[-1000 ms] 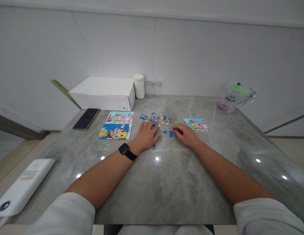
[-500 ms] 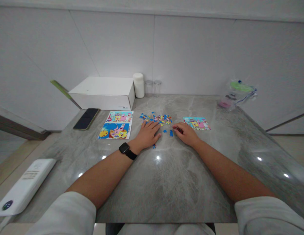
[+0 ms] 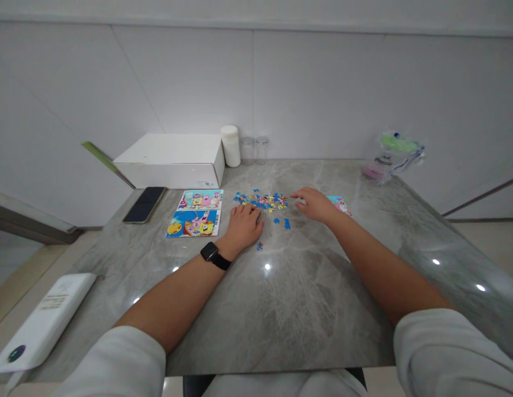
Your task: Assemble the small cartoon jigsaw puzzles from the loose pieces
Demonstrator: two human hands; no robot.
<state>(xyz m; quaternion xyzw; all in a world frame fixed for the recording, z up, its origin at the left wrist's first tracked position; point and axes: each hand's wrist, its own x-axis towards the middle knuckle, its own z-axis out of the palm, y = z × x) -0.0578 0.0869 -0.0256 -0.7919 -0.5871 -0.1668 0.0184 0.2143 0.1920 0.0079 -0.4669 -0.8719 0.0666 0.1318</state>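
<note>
A spread of small jigsaw puzzle pieces [image 3: 267, 200] in blue, yellow and pink lies mid-table. My left hand [image 3: 242, 223] rests on the table at the near left edge of the spread, fingers loosely extended and holding nothing I can see. To the right of the spread is my right hand [image 3: 316, 204], its thumb and index finger apart with nothing visible between them. It partly covers a picture card [image 3: 341, 204]. Two joined blue pieces [image 3: 287, 224] lie below the spread, beside a single blue piece [image 3: 277, 220]. Another small piece [image 3: 260, 246] sits nearer me.
At left lies a printed cartoon sheet [image 3: 194, 214], with a phone [image 3: 144, 205] beside it. Behind stand a white box [image 3: 169, 160], a white bottle [image 3: 230, 146] and two clear jars [image 3: 255, 150]. A plastic bag [image 3: 391, 160] is far right; a white device [image 3: 45, 320] lies near left.
My right hand has moved away from the joined blue pieces, up toward the right end of the spread, and its fingers have parted. My left hand has drawn slightly left and its fingers are more bent.
</note>
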